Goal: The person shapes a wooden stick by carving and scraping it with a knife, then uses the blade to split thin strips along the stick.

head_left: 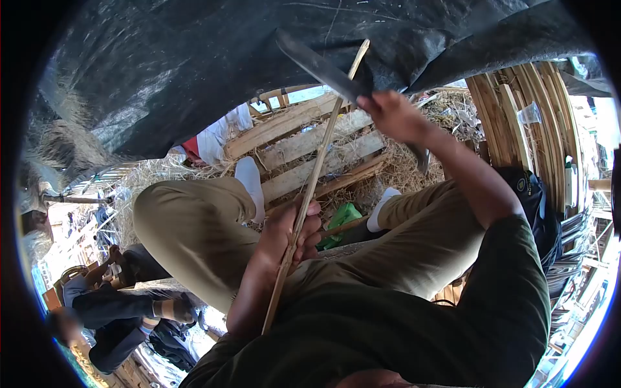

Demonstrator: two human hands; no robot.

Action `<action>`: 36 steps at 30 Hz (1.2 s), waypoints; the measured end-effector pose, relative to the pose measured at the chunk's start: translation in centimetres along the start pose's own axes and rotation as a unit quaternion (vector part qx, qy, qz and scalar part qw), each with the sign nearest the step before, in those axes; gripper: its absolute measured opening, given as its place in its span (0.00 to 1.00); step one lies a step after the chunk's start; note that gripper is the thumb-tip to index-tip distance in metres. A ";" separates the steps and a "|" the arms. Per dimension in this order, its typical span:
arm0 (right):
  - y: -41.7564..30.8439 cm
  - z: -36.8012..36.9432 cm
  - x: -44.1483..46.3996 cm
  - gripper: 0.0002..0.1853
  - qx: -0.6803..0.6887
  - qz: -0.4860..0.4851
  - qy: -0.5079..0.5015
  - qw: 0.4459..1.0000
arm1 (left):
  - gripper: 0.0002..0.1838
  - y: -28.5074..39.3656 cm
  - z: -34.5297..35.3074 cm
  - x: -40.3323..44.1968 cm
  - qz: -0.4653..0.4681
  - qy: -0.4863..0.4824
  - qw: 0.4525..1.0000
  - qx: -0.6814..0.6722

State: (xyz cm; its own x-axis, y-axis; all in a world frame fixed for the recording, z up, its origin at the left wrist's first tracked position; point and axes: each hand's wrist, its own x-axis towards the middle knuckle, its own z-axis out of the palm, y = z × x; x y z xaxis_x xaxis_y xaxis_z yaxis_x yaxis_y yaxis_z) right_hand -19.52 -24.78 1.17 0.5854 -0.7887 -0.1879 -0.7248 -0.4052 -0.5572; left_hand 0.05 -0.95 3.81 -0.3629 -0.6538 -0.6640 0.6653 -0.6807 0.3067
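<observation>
A long, thin wooden strip (pixel 313 187) runs up from near my chest, its tip in front of the dark sheet. Around its lower half my left hand (pixel 288 236) is closed. My right hand (pixel 396 118) grips a large knife (pixel 317 66) whose dark, broad blade points up and left and crosses the strip near its upper end. Whether the blade touches the strip I cannot tell. A curved metal piece (pixel 423 159) shows just below my right hand.
Dark plastic sheeting (pixel 194 58) spans the top. Wooden planks (pixel 317 145) and straw lie beyond my feet, with a green bag (pixel 341 223) between my legs. Stacked slats (pixel 530 116) and a black bag (pixel 527 194) are at right. Another person (pixel 116 307) sits at lower left.
</observation>
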 end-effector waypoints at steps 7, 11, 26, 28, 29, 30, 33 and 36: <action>-0.9 0.8 -1.8 0.18 -0.108 -0.183 -0.035 0.977 | 0.12 0.3 0.7 0.3 0.006 0.041 0.999 0.017; -0.1 2.2 -2.7 0.19 -0.100 -0.102 -0.010 0.990 | 0.11 0.5 0.4 0.0 0.022 0.046 0.997 0.050; -2.5 2.6 -3.9 0.24 0.015 -0.136 -0.047 0.989 | 0.11 -0.4 -0.5 0.9 0.044 0.068 0.994 0.075; -2.5 -0.7 -1.8 0.20 0.009 -0.011 -0.112 0.994 | 0.11 -0.2 -0.5 1.0 0.051 0.074 0.993 0.081; -2.7 -1.5 -1.4 0.17 0.014 0.097 -0.156 0.983 | 0.11 -0.2 -0.3 1.0 0.046 0.072 0.994 0.075; -2.6 0.0 -2.4 0.18 0.004 0.039 -0.118 0.992 | 0.11 0.1 -0.1 0.9 0.043 0.069 0.994 0.070; -5.2 2.9 -6.1 0.22 -0.015 -0.160 -0.071 0.984 | 0.12 0.2 0.6 0.4 0.040 0.063 0.995 0.064; -3.5 2.4 -4.5 0.22 0.017 -0.128 -0.078 0.989 | 0.13 -0.1 0.0 0.6 0.041 0.071 0.993 0.084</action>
State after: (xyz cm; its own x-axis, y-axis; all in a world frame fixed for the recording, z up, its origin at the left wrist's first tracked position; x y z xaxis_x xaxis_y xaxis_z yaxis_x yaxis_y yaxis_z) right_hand -18.76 -18.68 1.97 0.7985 -0.5808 -0.1586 -0.5349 -0.5635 -0.6296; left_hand -0.26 -1.23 3.40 -0.2091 -0.6644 -0.7175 0.5654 -0.6808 0.4657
